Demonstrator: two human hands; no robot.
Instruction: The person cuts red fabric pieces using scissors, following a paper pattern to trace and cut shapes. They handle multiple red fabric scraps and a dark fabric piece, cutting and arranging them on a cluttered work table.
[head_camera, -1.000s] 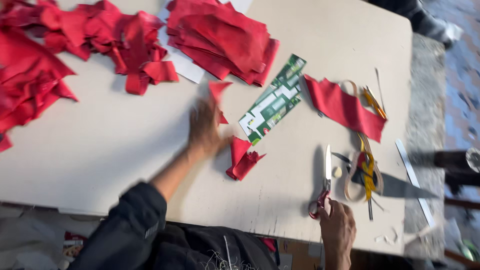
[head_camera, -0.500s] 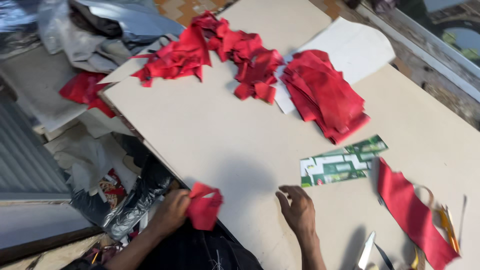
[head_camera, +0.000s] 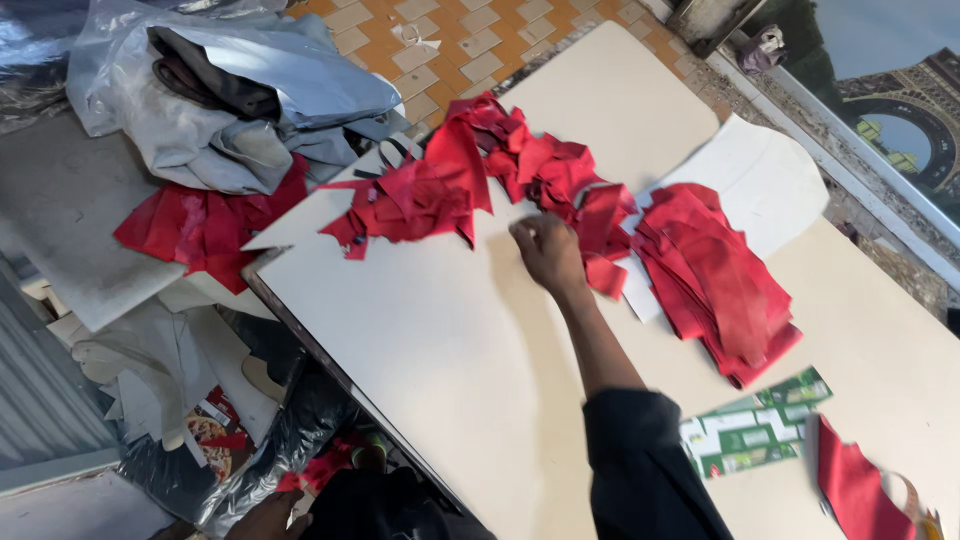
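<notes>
**Hand at the loose red scraps, far side of the table**

Left of the table (head_camera: 430, 330), on a lower grey surface: a crumpled silver-grey plastic sheet (head_camera: 250, 90) with dark cloth tucked inside, and just below it a flat red piece (head_camera: 200, 225) spread out. Further down, beside the table's left edge: pale cut-out shapes (head_camera: 150, 370) stacked loosely, with black plastic (head_camera: 290, 440) bunched under the table edge.

At the bottom edge, below the table's near corner: left hand (head_camera: 268, 518), only partly in view, fingers low and dark; grip impossible to tell, nothing seen in it.

On the table's far left part: a heap of loose red scraps (head_camera: 430, 190), ragged and overlapping, running rightward toward a second clump (head_camera: 560, 165). Right hand (head_camera: 548, 250) reached out from a black sleeve (head_camera: 640, 460), resting on the table right at the near edge of that scrap heap, fingers curled narrow with the fingertips at the scraps; whether a scrap is pinched, impossible to tell. One small red piece (head_camera: 605, 275) just right of the hand.

Further right on the table: a neat stack of red cut pieces (head_camera: 720, 280), lying partly over a white sheet (head_camera: 760, 180). Nearer, by the table's right side: a green-and-white printed card (head_camera: 755, 435) lying flat, then a long red strip (head_camera: 855, 485) just beside it, cut off by the frame edge.
</notes>
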